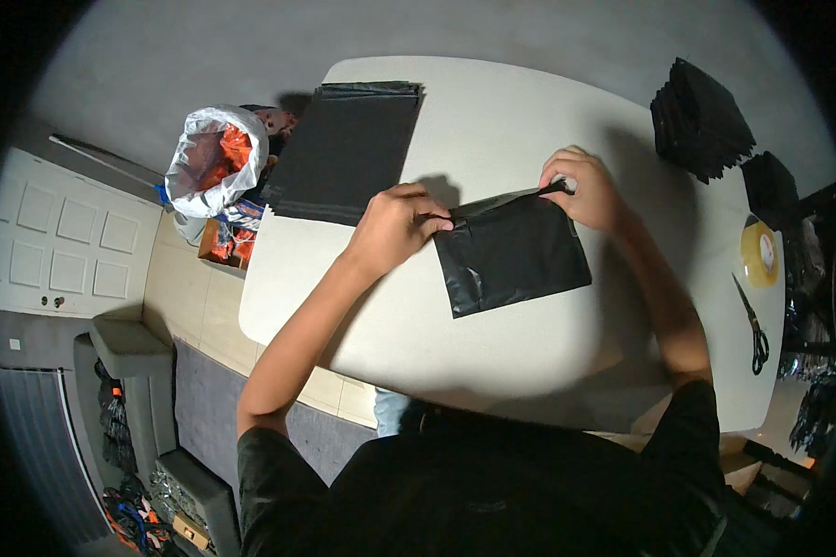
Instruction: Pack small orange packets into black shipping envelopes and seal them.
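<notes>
A black plastic bag (519,257) lies on the white table (488,362) in front of me, its upper edge lifted between my two hands. My left hand (404,219) pinches the upper left corner between thumb and fingers. At the upper right corner, my right hand (578,184) pinches the same edge, where a small fold of film stands up. A flat stack of black plastic bags (352,150) rests just beyond my left hand. Whether the bag's mouth is open or folded over cannot be told.
Piled black bags (700,118) stand at the table's far right, with a roll of clear tape (759,254) and black-handled scissors (754,331) nearer. Left of the table, a white sack (216,160) holds orange items above a cardboard box (226,247). A grey sofa (139,390) stands at the left.
</notes>
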`<action>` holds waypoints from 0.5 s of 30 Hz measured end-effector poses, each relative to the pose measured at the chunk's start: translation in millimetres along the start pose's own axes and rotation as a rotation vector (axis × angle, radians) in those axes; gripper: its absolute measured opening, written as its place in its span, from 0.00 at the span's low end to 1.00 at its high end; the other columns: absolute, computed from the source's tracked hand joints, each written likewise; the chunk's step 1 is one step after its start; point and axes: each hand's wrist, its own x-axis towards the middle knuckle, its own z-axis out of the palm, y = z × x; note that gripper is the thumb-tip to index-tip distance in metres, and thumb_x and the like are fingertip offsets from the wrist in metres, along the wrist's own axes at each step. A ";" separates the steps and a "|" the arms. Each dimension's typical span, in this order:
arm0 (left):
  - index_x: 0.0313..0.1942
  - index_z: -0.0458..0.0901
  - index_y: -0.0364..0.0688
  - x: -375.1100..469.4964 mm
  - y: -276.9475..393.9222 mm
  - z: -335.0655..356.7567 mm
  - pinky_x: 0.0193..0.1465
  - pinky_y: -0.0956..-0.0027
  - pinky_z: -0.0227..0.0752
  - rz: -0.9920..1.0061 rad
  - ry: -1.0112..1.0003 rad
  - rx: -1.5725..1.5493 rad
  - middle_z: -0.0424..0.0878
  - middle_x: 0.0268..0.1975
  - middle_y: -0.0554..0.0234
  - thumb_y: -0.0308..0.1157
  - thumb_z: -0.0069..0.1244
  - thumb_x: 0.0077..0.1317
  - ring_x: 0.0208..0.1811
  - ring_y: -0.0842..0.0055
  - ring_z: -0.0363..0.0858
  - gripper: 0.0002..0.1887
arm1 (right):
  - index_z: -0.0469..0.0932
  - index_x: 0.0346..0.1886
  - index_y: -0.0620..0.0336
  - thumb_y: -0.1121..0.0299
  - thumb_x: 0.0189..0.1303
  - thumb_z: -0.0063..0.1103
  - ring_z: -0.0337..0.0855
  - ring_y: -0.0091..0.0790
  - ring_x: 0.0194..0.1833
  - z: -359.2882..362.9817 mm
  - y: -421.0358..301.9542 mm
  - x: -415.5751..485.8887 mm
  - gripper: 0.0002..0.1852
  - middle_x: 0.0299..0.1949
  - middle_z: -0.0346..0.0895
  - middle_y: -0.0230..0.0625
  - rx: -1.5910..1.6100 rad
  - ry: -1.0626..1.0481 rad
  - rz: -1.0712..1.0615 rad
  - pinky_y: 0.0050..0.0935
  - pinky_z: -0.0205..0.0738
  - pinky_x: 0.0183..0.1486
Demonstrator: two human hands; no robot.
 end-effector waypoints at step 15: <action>0.41 0.96 0.40 -12.5 -1.6 -0.1 0.49 0.61 0.86 0.319 0.039 0.330 0.89 0.39 0.61 0.32 0.70 0.64 0.40 0.66 0.88 0.08 | 0.87 0.53 0.65 0.78 0.67 0.61 0.79 0.38 0.59 43.4 -70.8 -13.2 0.13 0.54 0.79 0.38 -0.302 -0.209 -0.180 0.38 0.82 0.62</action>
